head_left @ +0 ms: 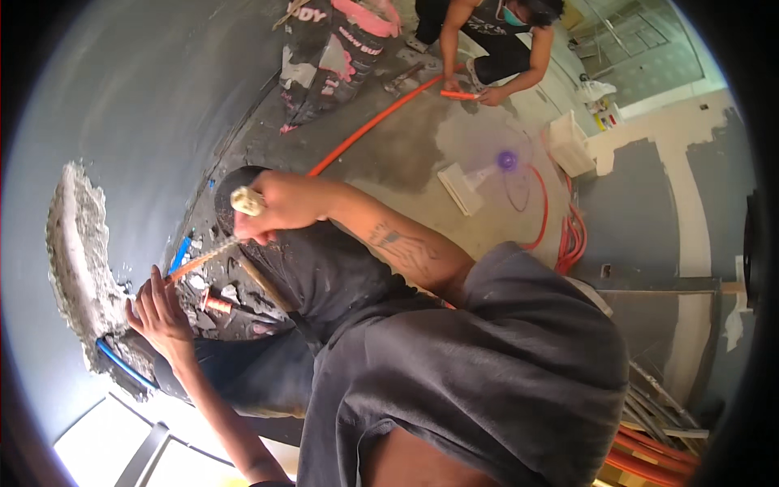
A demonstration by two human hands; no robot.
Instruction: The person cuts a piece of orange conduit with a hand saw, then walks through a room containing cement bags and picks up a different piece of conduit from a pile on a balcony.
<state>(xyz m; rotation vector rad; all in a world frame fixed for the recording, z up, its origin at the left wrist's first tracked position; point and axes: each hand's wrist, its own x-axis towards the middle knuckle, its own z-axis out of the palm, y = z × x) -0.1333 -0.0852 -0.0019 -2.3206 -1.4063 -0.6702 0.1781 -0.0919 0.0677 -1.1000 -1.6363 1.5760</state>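
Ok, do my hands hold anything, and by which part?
Your right hand grips a pale object near its knobby end; its kind is unclear. Whether your left hand holds anything cannot be told.

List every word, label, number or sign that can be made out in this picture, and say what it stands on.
Black and pink sack: pale lettering, some of it large enough to read; I won't copy it out here.
Co-worker's dark top: pale print, too small to read.
Small coloured packages by the far wall: any print is too small to read.
I can make out no other lettering.
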